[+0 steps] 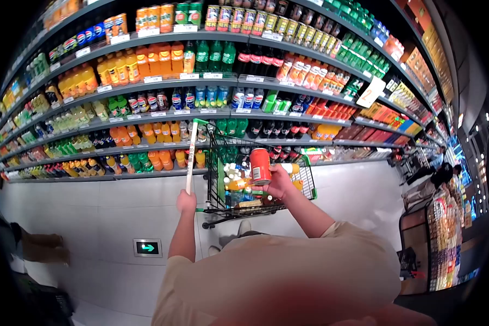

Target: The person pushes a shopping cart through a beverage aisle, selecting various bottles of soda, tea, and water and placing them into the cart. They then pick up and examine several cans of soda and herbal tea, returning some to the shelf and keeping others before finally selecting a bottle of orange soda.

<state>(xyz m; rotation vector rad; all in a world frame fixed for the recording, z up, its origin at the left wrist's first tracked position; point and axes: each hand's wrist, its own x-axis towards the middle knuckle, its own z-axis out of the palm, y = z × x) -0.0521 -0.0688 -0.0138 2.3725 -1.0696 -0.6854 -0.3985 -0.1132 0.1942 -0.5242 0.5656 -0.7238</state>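
Note:
My left hand (187,201) is closed around the near end of the long white handle bar (191,155) of a shopping cart (218,208). Green fittings join the bar to the black wire basket, which extends to the right. Over the basket, my right hand (280,183) grips a red drink can (261,166), upright with its barcode side partly facing me. Below the can, the cart holds several bottles, including an orange drink bottle (236,184) and others with white caps. The can and my right hand hide part of the load.
Long curved shelves (146,85) of bottles and cans run along the far side. A lit green arrow sign (147,248) is set in the pale floor. One person (41,247) is at the left, others (437,176) at the right near a display stand (445,239).

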